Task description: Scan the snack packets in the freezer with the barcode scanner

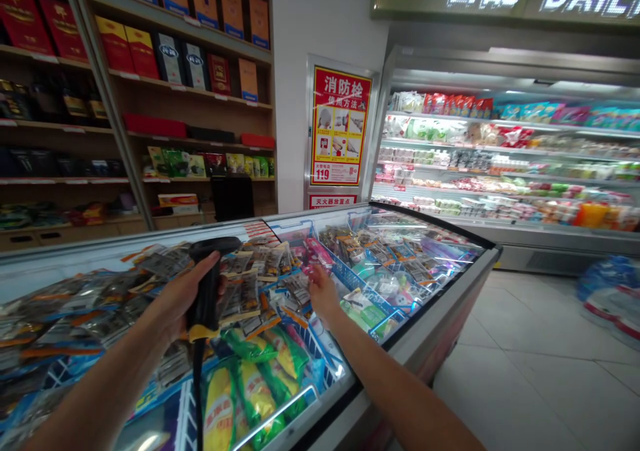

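My left hand (183,297) is wrapped round the handle of a black and yellow barcode scanner (204,307), whose cord hangs down from it. Its head is over the packets piled in the chest freezer (423,344). My right hand (324,296) is closed on a pink packet (319,253) above the freezer's blue wire baskets. Brown and orange snack packets (250,284) lie between the two hands. Below them, yellow and green ice cream packets (255,391) fill a basket near the front edge.
A sliding glass lid (425,237) covers the freezer's right part. Shelves with boxes and bottles (180,71) stand behind at the left. A lit dairy cabinet (505,151) lines the back right. Wrapped water bottles (607,277) sit on the tiled floor (540,371).
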`<state>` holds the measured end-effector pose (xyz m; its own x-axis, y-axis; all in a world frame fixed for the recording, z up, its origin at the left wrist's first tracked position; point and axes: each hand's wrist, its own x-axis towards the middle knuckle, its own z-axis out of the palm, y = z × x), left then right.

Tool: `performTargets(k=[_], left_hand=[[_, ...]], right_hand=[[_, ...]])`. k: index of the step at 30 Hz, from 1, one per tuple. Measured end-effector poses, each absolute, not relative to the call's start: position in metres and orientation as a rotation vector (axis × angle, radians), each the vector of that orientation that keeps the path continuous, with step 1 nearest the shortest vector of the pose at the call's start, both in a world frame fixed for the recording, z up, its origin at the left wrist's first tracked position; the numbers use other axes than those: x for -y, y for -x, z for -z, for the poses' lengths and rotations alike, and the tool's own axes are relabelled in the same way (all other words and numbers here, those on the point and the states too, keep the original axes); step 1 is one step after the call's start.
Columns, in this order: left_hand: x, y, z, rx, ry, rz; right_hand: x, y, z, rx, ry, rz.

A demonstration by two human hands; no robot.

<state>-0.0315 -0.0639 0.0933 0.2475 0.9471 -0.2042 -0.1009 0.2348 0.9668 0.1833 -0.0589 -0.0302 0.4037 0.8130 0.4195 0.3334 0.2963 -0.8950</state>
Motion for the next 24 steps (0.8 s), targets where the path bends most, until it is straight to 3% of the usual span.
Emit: performTargets(k=[4, 13, 17, 24], left_hand=[[0.065, 0.025, -0.096, -0.981, -1.04, -0.944], [0.076, -0.006, -0.104, -0.916, -1.069, -0.88], [0.081, -0.031, -0.103, -0.829, -1.045, -0.84], [0.088, -0.088, -0.093, -0.786, -1.061, -0.752]], right_hand=[[0.071, -0.163, 0.021, 1.189, 1.47, -0.382], [0.069, -0.126, 0.016, 1.406, 1.428, -0.283], [0.063, -0.177, 0.013, 1.335, 1.468, -0.134], [0.06, -0.324, 0.01, 1.177, 2.113, 0.092]])
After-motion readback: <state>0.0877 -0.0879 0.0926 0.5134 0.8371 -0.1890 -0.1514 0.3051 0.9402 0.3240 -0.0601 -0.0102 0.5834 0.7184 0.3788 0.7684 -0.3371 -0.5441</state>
